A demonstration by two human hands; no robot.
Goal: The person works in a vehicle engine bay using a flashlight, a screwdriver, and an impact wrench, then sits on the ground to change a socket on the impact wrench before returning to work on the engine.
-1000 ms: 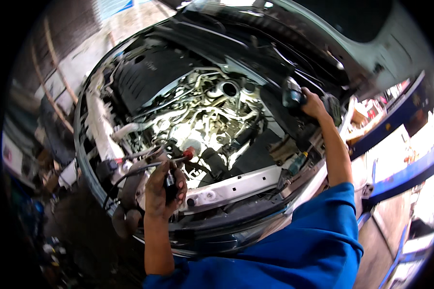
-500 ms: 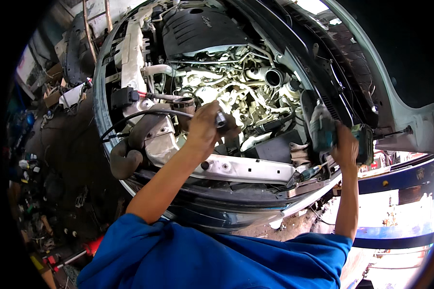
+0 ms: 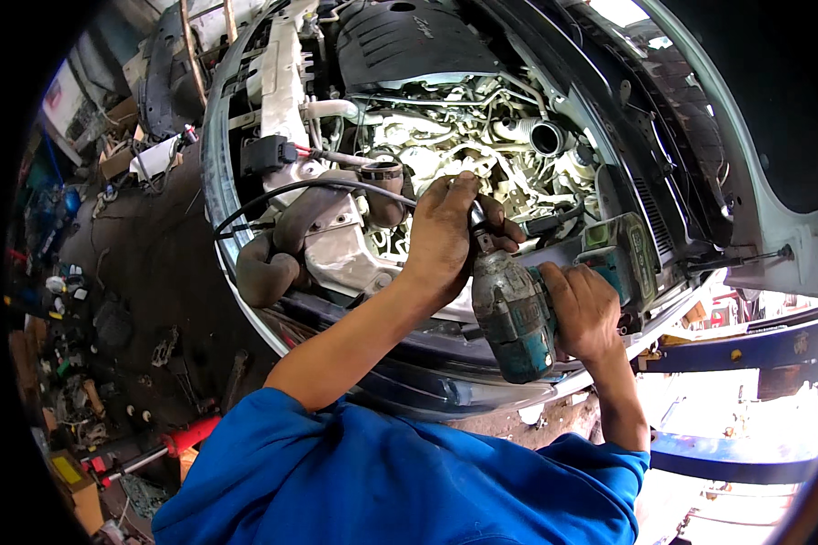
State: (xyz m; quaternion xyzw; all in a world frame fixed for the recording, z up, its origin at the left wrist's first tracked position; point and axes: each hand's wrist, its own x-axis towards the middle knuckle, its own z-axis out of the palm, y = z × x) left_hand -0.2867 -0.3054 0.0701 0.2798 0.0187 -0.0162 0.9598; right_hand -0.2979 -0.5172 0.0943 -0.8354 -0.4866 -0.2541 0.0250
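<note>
Blue sleeves [image 3: 273,427] are spreading across the lower frame. Right of centre, the right hand [image 3: 586,309] is gripping a teal driver [image 3: 509,318], its nose pointing up the frame. The left hand [image 3: 450,227], near centre, is holding a metal socket [image 3: 476,215] at that nose, fingers curling round it. Beyond, a pipe [image 3: 311,222] is bending left of centre, and a black engine cover [image 3: 418,50] is lying at upper centre.

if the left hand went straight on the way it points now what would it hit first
Probably the pale engine pipes just past the left hand, before the ribbed hose beyond, though depth is unclear.
</note>
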